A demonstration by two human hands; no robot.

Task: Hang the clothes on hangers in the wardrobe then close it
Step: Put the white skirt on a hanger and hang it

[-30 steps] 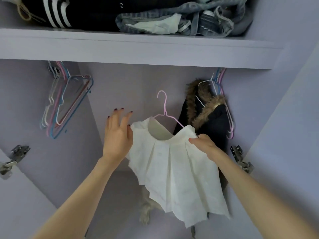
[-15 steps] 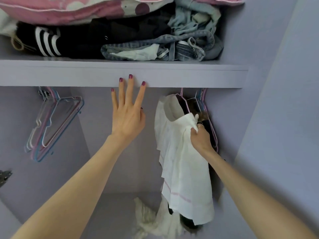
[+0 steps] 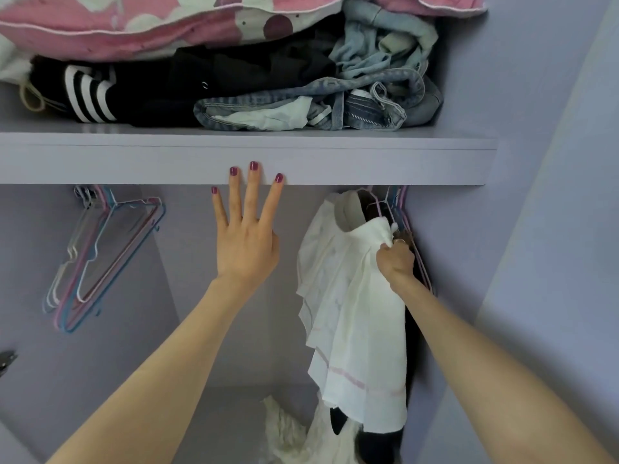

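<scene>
A white pleated skirt (image 3: 351, 316) hangs on a pink wire hanger (image 3: 378, 204) at the right end of the wardrobe, just under the shelf. My right hand (image 3: 395, 262) grips the skirt's waistband at its right side. Behind the skirt a dark garment (image 3: 413, 343) hangs against the right wall, mostly hidden. My left hand (image 3: 248, 236) is raised with straight, spread fingers, its fingertips at the front edge of the lilac shelf (image 3: 368, 162), and holds nothing.
Several empty wire hangers (image 3: 100, 256) hang at the left under the shelf. Folded clothes, jeans (image 3: 335, 105) and a pink pillow (image 3: 134, 25) lie on the shelf. A white fluffy garment (image 3: 288, 433) lies on the wardrobe floor. A hinge (image 3: 6, 361) shows at the left edge.
The skirt on its hanger went up and right to the rail and now hangs edge-on. My left hand let go of it and rose to the shelf edge.
</scene>
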